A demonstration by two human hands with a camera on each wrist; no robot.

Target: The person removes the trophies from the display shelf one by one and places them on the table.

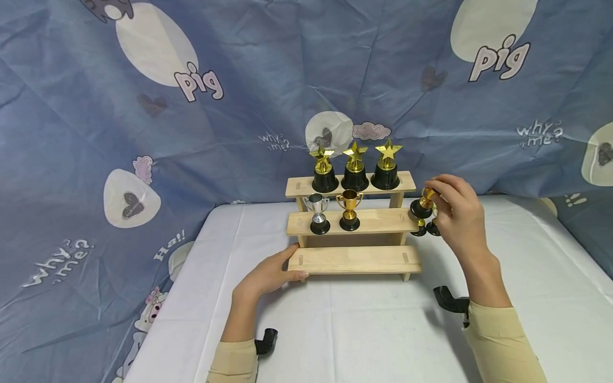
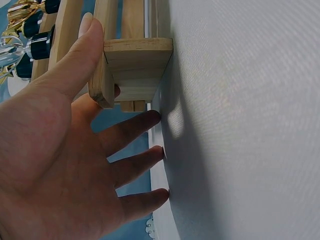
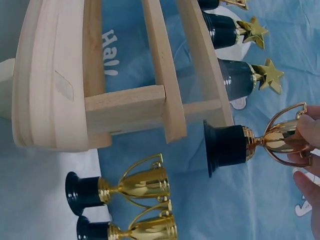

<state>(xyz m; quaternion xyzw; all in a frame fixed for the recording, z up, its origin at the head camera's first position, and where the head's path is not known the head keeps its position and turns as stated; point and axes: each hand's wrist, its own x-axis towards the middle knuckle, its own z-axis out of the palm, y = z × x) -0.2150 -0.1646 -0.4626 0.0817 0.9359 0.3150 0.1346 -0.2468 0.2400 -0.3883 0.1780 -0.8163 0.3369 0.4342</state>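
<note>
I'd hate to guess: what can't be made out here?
Head: two standing gold trophy cups, partly behind the held gold trophy cup and right fingers.
Right wrist: one gold star trophy, cut by the top edge.
Left wrist: silver trophy cup, cut by the left edge.

The gold cup [image 3: 281, 138] and silver cup [image 1: 318, 204] have black bases [image 3: 229, 145]; star trophies [image 1: 355, 171] are gold on black. The shelf [image 1: 354, 258] is pale tan, tablecloth [image 1: 354, 330] white, sleeves [image 1: 500, 343] beige. The blue curtain [image 1: 268, 64] carries whitish blobs [image 1: 153, 42], grey hearts [image 1: 152, 105] and pale lettering [image 1: 500, 58].
</note>
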